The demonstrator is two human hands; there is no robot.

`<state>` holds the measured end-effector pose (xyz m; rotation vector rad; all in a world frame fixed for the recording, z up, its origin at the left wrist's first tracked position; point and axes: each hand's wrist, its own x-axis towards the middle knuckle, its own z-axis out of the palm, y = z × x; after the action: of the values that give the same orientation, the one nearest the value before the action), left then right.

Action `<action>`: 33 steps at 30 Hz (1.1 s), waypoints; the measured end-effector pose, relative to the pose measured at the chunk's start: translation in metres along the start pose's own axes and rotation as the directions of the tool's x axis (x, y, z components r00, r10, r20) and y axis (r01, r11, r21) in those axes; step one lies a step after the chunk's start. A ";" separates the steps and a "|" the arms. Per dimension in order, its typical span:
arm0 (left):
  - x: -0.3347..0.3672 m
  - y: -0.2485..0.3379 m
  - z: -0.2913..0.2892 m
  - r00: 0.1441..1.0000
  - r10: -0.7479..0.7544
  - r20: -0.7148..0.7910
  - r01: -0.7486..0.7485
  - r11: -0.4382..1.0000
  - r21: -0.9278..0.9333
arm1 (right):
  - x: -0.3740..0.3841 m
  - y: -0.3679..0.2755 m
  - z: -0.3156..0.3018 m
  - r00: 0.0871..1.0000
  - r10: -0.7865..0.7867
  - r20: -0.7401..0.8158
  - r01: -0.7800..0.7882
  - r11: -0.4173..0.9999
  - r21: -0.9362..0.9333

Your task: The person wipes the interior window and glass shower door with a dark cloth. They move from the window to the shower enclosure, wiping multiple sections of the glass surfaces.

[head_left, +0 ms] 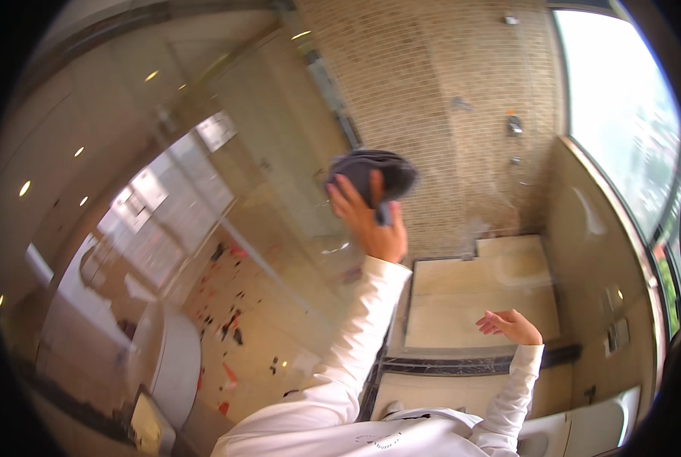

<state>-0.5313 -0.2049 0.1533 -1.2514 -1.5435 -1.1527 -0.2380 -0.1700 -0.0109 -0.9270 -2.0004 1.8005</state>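
Observation:
My left hand (376, 228) is raised in the middle, its fingers spread over a bunched dark grey cloth (371, 171). The cloth is up at a tall glass panel (279, 198); whether it presses on the glass cannot be made out for certain. Lower down at the right, my right hand (514, 327) hangs in the air over the shower floor. Nothing is in it, and its fingers are loosely stretched out. White sleeves cover both my forearms.
Beyond stands a brick-tiled wall (424, 91) with a shower fitting (514, 124). A dark raised sill (470, 361) crosses the floor by my feet. Windows (622, 99) line the right. Red and black scraps (233, 327) and a white tub-like shape (176, 365) show in the glass at left.

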 end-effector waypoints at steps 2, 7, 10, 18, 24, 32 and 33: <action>0.013 -0.075 -0.039 0.988 -0.129 -0.085 0.133 0.991 0.032 | 0.027 -0.013 0.025 0.992 -0.029 0.126 0.029 1.000 -0.004; -0.016 -0.239 -0.096 0.861 -0.476 -0.180 0.454 0.878 -0.153 | 0.077 -0.028 0.083 0.944 -0.064 0.323 0.082 0.996 -0.042; -0.044 -0.250 -0.087 0.784 -0.591 -0.189 0.550 0.803 -0.231 | 0.078 -0.035 0.092 0.924 -0.072 0.376 0.100 0.994 -0.054; -0.085 -0.098 -0.014 0.635 -0.756 -0.157 0.732 0.655 -0.188 | -0.036 -0.020 0.006 0.998 -0.066 -0.019 0.068 0.989 0.130; -0.077 0.094 0.038 0.971 0.013 0.238 0.025 0.987 -0.156 | -0.111 0.018 -0.028 0.950 0.059 -0.308 -0.011 0.988 0.156; 0.017 0.107 0.013 0.986 0.033 0.164 -0.019 0.996 -0.089 | -0.101 0.025 -0.048 0.960 0.054 -0.273 -0.015 0.990 0.143; 0.019 0.085 0.006 0.988 0.052 0.146 -0.044 0.998 -0.054 | -0.088 0.022 -0.047 0.967 0.051 -0.251 -0.016 0.990 0.140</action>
<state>-0.4514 -0.1871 0.1830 -1.4271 -1.5910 -1.0949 -0.1377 -0.1886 -0.0061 -1.0920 -1.6932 1.7132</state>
